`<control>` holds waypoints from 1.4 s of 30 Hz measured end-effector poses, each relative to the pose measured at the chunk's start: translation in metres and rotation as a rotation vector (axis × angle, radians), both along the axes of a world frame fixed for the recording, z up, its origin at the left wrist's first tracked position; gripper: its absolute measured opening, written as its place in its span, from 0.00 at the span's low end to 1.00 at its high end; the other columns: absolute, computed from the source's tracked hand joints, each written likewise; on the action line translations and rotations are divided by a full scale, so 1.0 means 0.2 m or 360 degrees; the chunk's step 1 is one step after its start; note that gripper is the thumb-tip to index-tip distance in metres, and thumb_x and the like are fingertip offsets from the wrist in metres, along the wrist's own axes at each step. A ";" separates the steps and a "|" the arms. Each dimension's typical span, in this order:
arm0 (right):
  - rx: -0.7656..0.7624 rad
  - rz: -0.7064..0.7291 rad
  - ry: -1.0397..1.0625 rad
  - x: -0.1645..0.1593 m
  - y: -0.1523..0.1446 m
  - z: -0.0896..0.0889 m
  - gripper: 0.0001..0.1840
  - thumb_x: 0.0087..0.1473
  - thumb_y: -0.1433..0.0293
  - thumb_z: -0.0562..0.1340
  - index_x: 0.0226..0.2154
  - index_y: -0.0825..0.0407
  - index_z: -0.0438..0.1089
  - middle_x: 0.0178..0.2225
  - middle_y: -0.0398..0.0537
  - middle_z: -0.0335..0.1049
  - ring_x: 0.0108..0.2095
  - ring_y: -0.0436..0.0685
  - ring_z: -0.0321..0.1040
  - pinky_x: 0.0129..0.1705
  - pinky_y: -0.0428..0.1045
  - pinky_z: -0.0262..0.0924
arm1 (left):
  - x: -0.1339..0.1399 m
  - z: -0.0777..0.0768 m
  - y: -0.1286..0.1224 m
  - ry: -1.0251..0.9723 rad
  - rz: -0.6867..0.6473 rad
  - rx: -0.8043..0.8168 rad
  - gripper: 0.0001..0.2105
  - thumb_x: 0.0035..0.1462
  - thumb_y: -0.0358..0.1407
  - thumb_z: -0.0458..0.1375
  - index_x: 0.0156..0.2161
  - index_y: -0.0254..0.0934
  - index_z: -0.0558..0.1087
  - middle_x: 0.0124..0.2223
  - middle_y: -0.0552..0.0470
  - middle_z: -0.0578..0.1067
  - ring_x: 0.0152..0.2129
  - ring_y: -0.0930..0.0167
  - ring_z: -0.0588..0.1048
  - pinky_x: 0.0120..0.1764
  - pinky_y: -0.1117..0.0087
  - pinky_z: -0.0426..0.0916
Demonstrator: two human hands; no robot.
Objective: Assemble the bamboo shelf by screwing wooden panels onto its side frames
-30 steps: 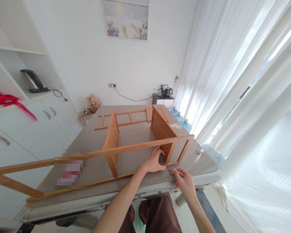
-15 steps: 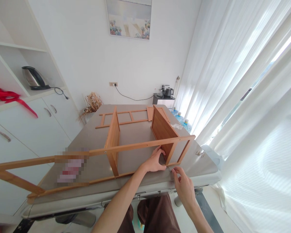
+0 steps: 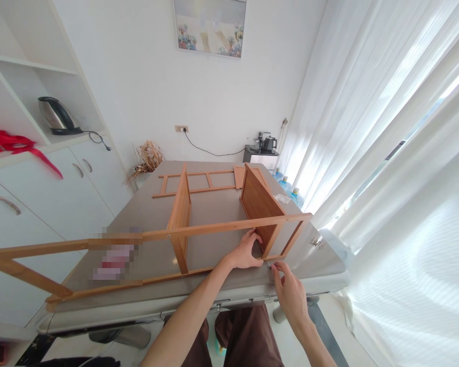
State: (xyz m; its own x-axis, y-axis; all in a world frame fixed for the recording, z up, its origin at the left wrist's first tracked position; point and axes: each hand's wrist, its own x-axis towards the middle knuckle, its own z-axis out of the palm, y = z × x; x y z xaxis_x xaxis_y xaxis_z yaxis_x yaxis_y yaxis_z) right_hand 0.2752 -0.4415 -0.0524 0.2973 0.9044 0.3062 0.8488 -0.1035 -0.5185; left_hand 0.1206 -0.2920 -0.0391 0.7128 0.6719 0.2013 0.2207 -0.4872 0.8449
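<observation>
A wooden shelf frame (image 3: 210,228) lies on its side on the grey table, with two shelf boards standing across it. My left hand (image 3: 245,253) is curled around the near lower corner of the right shelf board (image 3: 262,206), its thumb by the bottom rail. Just right of it, my right hand (image 3: 288,283) pinches a thin silvery metal piece (image 3: 268,264) between thumb and fingertips. That piece points at the outer side of the bottom rail near the board's corner. Whether it is a screw or a hex key cannot be made out.
Several small brass-coloured screws (image 3: 317,242) lie on the table's right side. Behind the frame rests a flat ladder-like wooden frame (image 3: 210,181). A crumpled white wrapper (image 3: 281,199) lies near the right edge. The table's rounded front edge (image 3: 137,308) runs close below my forearms.
The view has shifted slightly. My hands keep the same places on the frame and on the metal piece; no clear movement of the frame shows.
</observation>
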 end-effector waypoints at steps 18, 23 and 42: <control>-0.0084 -0.0125 0.0744 0.00 0.03 0.06 0.22 0.59 0.47 0.54 0.37 0.48 0.67 0.40 0.47 0.79 0.13 0.49 0.64 0.20 0.48 0.60 | 0.00 0.01 0.00 -0.0009 0.0011 -0.0013 0.28 0.40 0.36 0.70 0.47 0.43 0.65 0.67 0.42 0.54 0.68 0.55 0.46 0.65 0.52 0.52; -0.0198 -0.0200 0.1123 0.04 0.06 0.06 0.25 0.52 0.46 0.58 0.37 0.50 0.69 0.34 0.49 0.80 0.12 0.52 0.64 0.16 0.48 0.57 | 0.01 0.00 0.00 -0.0027 0.0026 0.0000 0.28 0.40 0.35 0.70 0.47 0.42 0.65 0.67 0.42 0.54 0.68 0.55 0.47 0.65 0.52 0.52; -0.0018 0.0002 0.0314 0.00 0.00 0.01 0.21 0.63 0.50 0.50 0.40 0.47 0.69 0.36 0.45 0.78 0.22 0.52 0.71 0.27 0.47 0.60 | 0.00 -0.01 0.00 0.0000 0.0007 0.0030 0.28 0.41 0.34 0.69 0.48 0.42 0.65 0.68 0.42 0.51 0.69 0.58 0.46 0.66 0.54 0.51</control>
State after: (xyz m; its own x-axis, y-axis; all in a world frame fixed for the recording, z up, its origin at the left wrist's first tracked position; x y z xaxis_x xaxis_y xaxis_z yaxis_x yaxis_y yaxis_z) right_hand 0.2744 -0.4411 -0.0507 0.3494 0.9078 0.2320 0.7310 -0.1092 -0.6736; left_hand 0.1214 -0.2917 -0.0411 0.7099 0.6710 0.2137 0.2230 -0.5020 0.8356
